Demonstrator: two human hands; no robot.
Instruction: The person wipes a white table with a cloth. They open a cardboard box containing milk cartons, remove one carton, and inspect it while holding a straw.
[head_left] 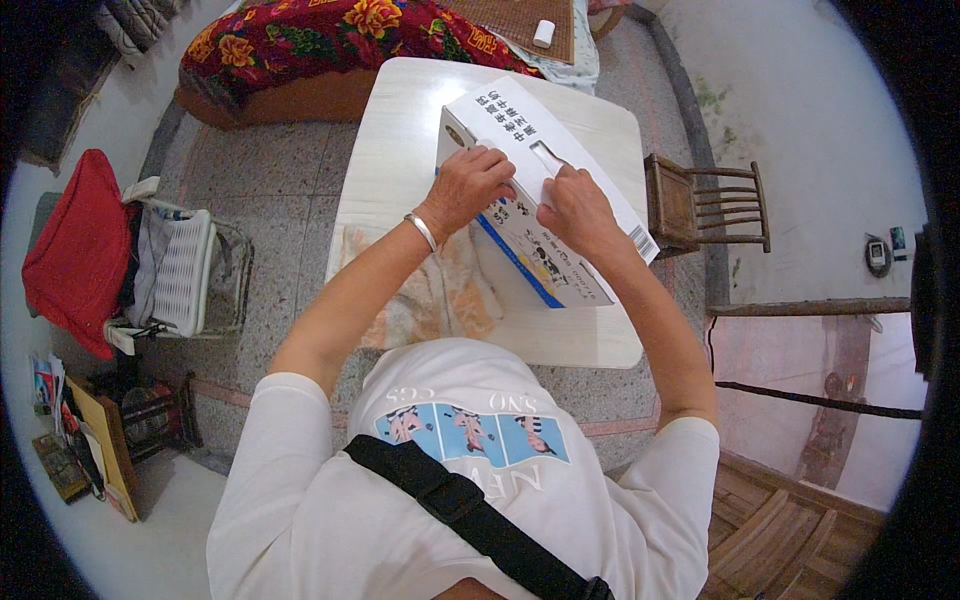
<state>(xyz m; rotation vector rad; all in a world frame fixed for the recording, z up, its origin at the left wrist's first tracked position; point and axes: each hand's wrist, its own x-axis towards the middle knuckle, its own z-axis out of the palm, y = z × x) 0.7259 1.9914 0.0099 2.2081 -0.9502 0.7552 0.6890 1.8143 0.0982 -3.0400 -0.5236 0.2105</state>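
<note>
Fingers curled, my left hand [474,188] meets the near top edge of the white carton [530,235] on the table [400,120]; my right hand [580,212] bends beside its handle slot [546,154]. Whether either pinches, I can't tell. Likely stiff cardboard, heavy if full; best gripped by that slot.

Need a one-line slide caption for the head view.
Left hand and right hand at the upper edge of a white carton on a pale table, wooden chair to the right.
</note>
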